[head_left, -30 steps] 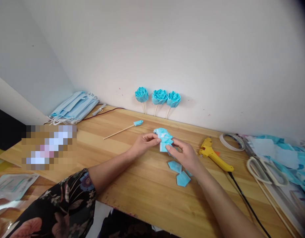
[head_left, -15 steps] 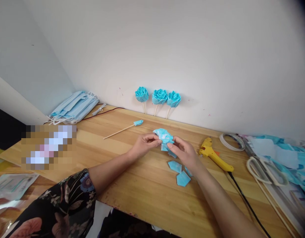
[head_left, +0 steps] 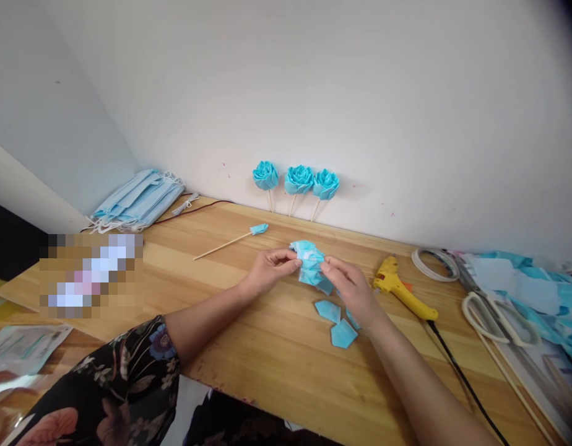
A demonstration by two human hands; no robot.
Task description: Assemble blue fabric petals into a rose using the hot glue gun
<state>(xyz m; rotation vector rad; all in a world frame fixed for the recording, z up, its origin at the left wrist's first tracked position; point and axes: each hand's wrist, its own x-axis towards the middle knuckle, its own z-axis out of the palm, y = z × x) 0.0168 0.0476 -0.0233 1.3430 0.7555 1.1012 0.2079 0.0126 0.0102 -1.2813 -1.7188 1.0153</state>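
Over the middle of the wooden table (head_left: 249, 347), both hands pinch a small bundle of blue fabric petals (head_left: 308, 260). My left hand (head_left: 270, 271) grips its left side with closed fingers. From the right, my right hand (head_left: 348, 286) holds it between thumb and fingertips. A few loose blue cut pieces (head_left: 338, 322) lie on the table just below my right hand. Further back, a wooden stick with a small blue tip (head_left: 233, 241) rests flat on the wood.
Three finished blue roses on sticks (head_left: 296, 181) lean against the wall. A stack of blue face masks (head_left: 137, 201) sits at the back left. At right lie a yellow glue gun (head_left: 402, 292) with a black cord, white-handled scissors (head_left: 499, 319), a white coil and blue scraps (head_left: 541, 291).
My right fingers have shifted slightly up along the bundle, which has turned a little between the hands. Nothing else has moved.
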